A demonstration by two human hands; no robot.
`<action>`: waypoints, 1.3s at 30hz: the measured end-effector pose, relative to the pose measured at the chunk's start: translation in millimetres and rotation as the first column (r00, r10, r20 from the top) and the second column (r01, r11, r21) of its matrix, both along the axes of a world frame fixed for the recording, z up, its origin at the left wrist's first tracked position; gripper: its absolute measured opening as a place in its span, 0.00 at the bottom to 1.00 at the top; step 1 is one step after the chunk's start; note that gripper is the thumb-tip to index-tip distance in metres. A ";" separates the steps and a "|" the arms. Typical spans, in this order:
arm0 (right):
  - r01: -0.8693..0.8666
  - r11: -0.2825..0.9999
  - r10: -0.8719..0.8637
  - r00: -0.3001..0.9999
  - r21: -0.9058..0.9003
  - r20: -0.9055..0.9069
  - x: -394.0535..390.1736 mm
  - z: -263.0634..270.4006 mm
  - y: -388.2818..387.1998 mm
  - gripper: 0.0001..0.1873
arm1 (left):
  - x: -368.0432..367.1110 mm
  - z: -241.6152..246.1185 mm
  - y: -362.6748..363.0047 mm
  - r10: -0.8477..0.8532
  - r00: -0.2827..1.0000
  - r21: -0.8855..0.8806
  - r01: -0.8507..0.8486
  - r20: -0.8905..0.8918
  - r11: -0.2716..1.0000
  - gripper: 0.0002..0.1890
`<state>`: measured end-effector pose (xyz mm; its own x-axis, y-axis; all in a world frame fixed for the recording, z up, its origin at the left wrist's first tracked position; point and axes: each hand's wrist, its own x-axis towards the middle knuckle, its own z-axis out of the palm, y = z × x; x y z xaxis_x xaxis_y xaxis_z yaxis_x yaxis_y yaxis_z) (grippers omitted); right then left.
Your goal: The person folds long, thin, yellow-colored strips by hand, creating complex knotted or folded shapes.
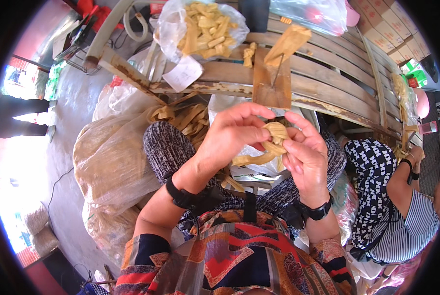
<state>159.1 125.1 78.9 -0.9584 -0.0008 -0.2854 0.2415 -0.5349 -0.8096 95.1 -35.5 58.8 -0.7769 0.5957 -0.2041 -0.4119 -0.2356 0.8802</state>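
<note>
A flat tan strip point(275, 133), wound into a knotted bundle, is pinched between my two hands above my lap. My left hand point(229, 131) grips its left side with thumb and fingers, and my right hand point(306, 149) holds the right side. One loose tail of the strip hangs to the lower left. Just beyond my fingers, a small wooden board point(262, 86) lies on a slatted bench, with a thin rod standing on it. A folded tan piece point(289, 43) sits at the rod's top. Left of it rests a small knotted piece point(248, 55).
The slatted bench point(327, 81) has a rusty front edge and bears a plastic bag of tan pieces point(207, 33) and a paper sheet point(183, 73). Loose strips point(192, 120) and a large full sack point(111, 158) are at my left. A person point(400, 206) sits close on my right.
</note>
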 end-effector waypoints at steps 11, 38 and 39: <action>0.031 0.887 0.060 0.982 0.461 -0.181 3.5 2.0 -4.0 0.18 | 2.8 -2.6 1.6 -0.257 0.905 0.107 0.234 0.339 0.966 0.13; -0.788 0.500 0.774 0.593 0.360 0.223 -29.8 8.3 40.9 0.18 | -23.3 1.5 -34.7 -0.197 0.569 -0.333 -0.145 -0.798 0.932 0.04; -0.770 0.515 0.749 0.618 0.376 0.238 -28.7 5.5 43.1 0.17 | -27.2 -1.8 -31.8 -0.197 0.570 -0.333 -0.143 -0.798 0.932 0.04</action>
